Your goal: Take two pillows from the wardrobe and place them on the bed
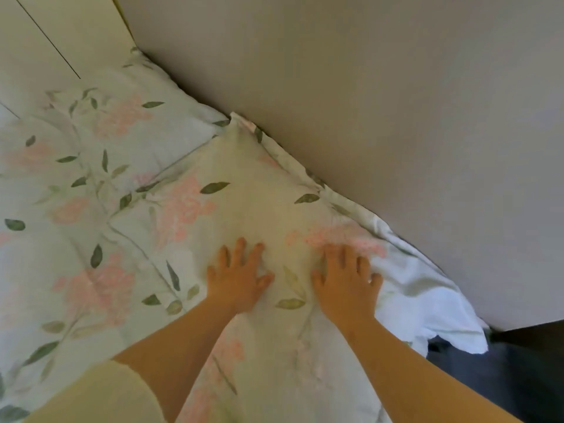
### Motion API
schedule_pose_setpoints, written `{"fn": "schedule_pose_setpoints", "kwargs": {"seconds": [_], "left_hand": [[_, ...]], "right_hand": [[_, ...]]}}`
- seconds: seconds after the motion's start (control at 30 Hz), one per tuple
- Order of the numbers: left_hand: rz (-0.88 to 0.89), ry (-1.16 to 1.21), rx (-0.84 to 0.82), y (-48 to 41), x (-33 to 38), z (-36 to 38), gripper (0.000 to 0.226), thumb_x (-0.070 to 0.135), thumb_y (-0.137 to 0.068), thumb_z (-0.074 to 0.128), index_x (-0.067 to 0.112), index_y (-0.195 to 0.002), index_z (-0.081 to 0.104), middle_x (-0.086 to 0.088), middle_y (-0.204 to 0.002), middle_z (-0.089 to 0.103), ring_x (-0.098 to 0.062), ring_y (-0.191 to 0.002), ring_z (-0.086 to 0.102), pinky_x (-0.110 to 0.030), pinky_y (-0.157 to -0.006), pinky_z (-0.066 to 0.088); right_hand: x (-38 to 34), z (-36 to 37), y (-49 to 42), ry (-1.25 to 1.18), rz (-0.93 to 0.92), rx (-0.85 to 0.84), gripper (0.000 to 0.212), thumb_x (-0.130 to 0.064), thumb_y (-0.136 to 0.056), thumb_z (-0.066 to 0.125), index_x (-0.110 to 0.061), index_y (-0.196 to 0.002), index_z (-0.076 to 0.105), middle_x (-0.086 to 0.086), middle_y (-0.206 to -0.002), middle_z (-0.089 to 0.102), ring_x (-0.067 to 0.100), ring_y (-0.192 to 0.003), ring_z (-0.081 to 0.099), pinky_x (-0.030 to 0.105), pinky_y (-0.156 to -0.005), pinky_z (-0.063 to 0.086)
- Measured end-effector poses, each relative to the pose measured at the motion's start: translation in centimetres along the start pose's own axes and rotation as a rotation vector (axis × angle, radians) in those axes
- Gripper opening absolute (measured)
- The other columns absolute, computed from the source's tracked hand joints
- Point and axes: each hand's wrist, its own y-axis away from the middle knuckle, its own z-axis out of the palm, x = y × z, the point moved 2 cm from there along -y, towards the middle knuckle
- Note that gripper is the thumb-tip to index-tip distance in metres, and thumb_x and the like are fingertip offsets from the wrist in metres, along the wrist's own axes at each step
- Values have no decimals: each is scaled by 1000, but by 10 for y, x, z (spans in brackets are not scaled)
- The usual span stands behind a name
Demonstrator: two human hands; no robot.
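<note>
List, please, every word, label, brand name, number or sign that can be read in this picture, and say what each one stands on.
None: no readable text shows anywhere.
The two pillows, one under the hands and one beside it, carry only a print of pink flowers and green leaves.
The headboard is plain.
The left hand and right hand lie flat and bear no writing.

Two floral pillows (244, 203) (131, 123) flat abed

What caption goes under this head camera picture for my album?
Both hands, left and right, press flat on a floral pillow beside another pillow.
</note>
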Motion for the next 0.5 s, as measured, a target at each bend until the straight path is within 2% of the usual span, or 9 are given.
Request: {"fn": "schedule_pose_setpoints", "kwargs": {"seconds": [0.07,0.17,0.3,0.5], "left_hand": [[-35,29,-5,2,8,11,65,57,-91,28,40,-144,-6,4,-157,-16,-32,-145,-10,-54,-116,9],[-47,27,35,6,15,19,64,57,-92,24,39,-144,-9,4,-157,-18,-33,-144,-13,-54,-117,8],[-30,34,45,14,18,30,62,56,-92,22,39,-144,-9,4,-157,-17,-32,-144,-14,-52,-117,7],[62,64,43,45,27,31,60,53,-94,25,36,-145,-1,3,-158,-9,-26,-146,-8,-46,-118,12]], "right_hand": [[13,16,4,-18,35,-118,57,-48,-94,30,-27,-145,16,8,-155,16,33,-140,18,55,-106,25],[16,24,7,-87,53,-171,58,-52,-95,24,-33,-147,7,2,-159,1,29,-145,2,57,-112,14],[16,27,19,-83,43,-225,60,-51,-95,22,-32,-148,2,2,-160,-6,28,-147,-5,57,-115,5],[15,19,47,-118,44,-242,60,-50,-96,26,-32,-148,4,2,-160,-3,28,-147,-1,52,-116,7]]}}
